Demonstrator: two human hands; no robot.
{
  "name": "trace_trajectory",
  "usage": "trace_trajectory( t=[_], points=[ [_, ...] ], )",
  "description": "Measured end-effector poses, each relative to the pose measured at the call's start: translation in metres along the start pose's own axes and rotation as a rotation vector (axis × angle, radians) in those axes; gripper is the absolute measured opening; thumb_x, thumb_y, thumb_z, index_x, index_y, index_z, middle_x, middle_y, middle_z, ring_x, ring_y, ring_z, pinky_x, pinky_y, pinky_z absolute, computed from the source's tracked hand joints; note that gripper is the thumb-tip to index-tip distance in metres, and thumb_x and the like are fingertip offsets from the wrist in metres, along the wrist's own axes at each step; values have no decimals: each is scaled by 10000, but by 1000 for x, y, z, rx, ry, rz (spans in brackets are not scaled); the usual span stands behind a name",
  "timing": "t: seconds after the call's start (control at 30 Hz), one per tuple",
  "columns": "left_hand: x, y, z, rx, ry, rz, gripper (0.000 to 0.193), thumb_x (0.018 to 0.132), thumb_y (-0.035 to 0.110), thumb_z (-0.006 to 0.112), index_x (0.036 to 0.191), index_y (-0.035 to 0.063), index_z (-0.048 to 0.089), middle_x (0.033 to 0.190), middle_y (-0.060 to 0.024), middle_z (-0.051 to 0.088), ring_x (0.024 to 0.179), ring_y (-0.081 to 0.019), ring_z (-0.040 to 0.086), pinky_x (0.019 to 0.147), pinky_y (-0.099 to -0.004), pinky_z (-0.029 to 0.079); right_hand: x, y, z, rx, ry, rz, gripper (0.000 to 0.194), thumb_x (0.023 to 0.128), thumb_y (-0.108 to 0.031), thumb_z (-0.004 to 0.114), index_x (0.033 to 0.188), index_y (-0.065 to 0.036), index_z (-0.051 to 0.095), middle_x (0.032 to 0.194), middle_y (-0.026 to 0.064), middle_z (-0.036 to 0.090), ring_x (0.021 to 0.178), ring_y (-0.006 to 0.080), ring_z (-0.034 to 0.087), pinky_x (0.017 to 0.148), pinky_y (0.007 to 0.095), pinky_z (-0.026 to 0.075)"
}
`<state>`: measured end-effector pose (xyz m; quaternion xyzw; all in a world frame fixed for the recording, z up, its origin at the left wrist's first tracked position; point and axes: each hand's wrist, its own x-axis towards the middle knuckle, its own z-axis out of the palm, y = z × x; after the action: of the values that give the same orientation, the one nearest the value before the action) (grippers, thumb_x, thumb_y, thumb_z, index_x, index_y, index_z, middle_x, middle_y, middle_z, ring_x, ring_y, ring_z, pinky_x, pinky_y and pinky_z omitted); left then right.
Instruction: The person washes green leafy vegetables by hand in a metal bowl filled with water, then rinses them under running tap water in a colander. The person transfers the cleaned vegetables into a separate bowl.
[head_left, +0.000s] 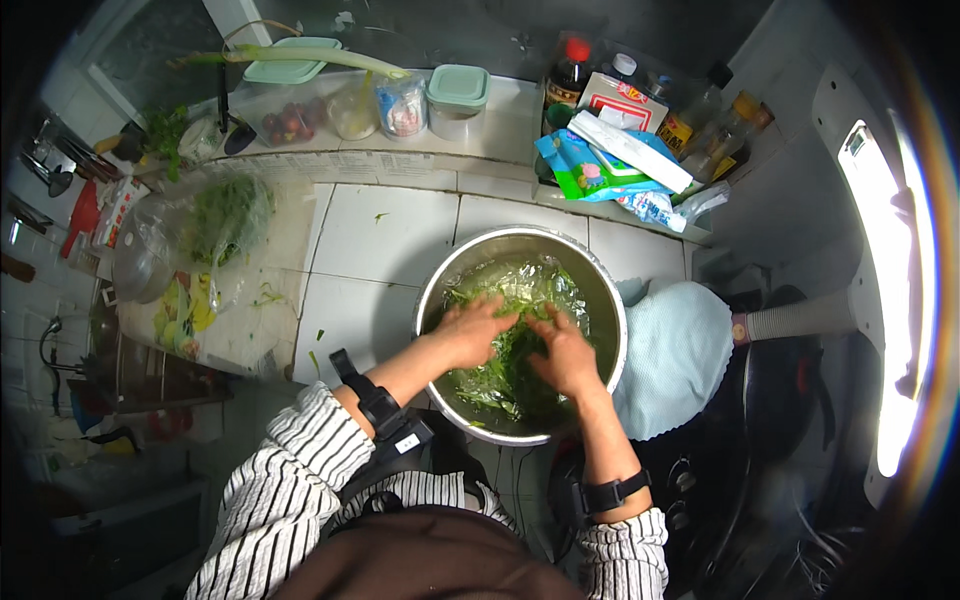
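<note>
A round stainless steel basin (517, 234) stands at the counter's front edge, holding water and leafy greens (517, 360). My left hand (472, 331) is inside it from the left, fingers spread over the greens at the water's surface. From the right, my right hand (564, 352) reaches in with its fingers apart, touching the wet leaves. Neither hand is closed around a bunch. Some fingertips are hard to make out among the leaves and splashing water.
Right of the basin lies a pale blue cloth (671, 360) beside a corrugated hose (799, 315). To the left, a plastic bag of greens (229, 221) rests on a cutting board (289, 259). Sauce bottles (568, 71) and packets (592, 165) crowd the back right; a leek (315, 56) lies across containers behind.
</note>
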<state>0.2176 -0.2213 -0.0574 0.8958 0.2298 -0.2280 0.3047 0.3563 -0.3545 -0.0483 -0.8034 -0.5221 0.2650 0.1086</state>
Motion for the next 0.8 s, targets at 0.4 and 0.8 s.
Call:
trace_trajectory(
  t=[0.4, 0.8],
  points=[
    [-22, 0, -6, -346, 300, 203, 366, 805, 101, 647, 1158, 38, 573, 1147, -140, 533, 1055, -330, 551, 899, -397, 456, -13, 6, -12, 469, -28, -108, 276, 729, -57, 699, 995, -15, 643, 989, 151, 629, 913, 288, 621, 834, 335, 479],
    [32, -1, 3, -316, 106, 22, 617, 847, 325, 619, 1363, 68, 397, 1402, -139, 393, 1292, -325, 371, 1053, -426, 333, 50, 33, 29, 629, 1, 80, 461, 808, -199, 664, 1206, 11, 562, 1220, 227, 551, 1136, 348, 528, 961, 375, 420]
  ],
)
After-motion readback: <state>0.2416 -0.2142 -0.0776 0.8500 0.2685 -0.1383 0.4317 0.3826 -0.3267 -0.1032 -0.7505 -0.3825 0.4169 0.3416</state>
